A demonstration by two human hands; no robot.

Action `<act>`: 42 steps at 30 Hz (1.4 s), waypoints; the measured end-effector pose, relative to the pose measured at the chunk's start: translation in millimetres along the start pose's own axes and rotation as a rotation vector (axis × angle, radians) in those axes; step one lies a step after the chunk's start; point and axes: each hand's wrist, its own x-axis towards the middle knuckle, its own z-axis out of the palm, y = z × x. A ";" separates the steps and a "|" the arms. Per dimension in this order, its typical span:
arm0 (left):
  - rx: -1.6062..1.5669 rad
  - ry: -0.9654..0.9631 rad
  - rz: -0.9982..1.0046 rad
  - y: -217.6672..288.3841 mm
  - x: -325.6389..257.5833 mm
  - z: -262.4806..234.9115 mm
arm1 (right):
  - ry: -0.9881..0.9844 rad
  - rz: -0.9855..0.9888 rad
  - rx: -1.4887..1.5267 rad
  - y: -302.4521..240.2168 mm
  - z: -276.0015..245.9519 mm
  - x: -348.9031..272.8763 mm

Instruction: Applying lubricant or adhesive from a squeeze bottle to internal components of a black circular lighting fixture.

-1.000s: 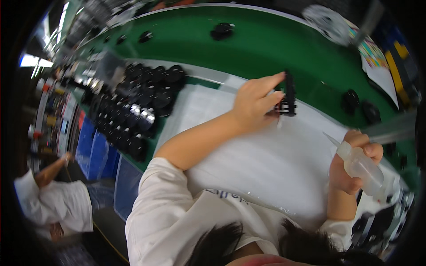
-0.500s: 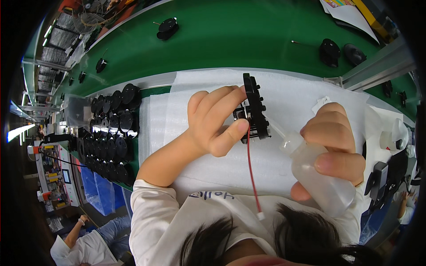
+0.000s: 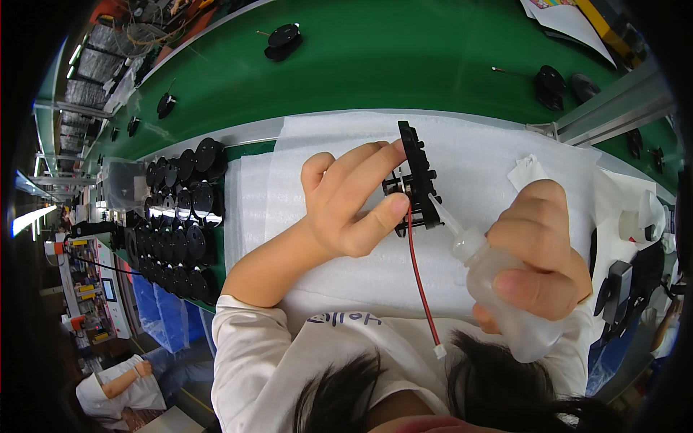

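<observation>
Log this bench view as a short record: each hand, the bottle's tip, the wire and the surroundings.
Left hand: holds a black part on edge
Right hand: grips a translucent bottle
Bottle tip: points up-left, at the black part's right side; contact cannot be told
Red wire: hangs from the black part, ending in a white connector
Below the hands: white sheet
Left of the sheet: rows of round black parts
Beyond the sheet: green surface with scattered black parts
</observation>
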 end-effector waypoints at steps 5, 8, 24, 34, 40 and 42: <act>-0.176 0.025 -0.184 0.9 -8.2 1.0 | -0.089 -0.011 -0.023 -7.4 0.7 -5.3; -0.182 -0.011 -0.239 0.3 -1.1 -0.3 | -0.034 -0.071 -0.108 -1.8 5.5 -15.5; -0.422 -0.151 -0.609 2.5 -5.7 -9.1 | 0.015 -0.093 -0.137 0.2 7.1 -11.5; -1.050 -0.102 -1.181 14.8 3.3 -15.8 | 0.031 -0.110 -0.130 1.4 12.4 -15.6; -1.360 -0.058 -1.529 16.0 17.3 -16.5 | -0.005 -0.113 -0.117 4.7 9.6 -15.6; -1.324 -0.060 -1.531 13.8 15.7 -15.1 | -0.019 -0.097 -0.108 6.1 9.3 -16.0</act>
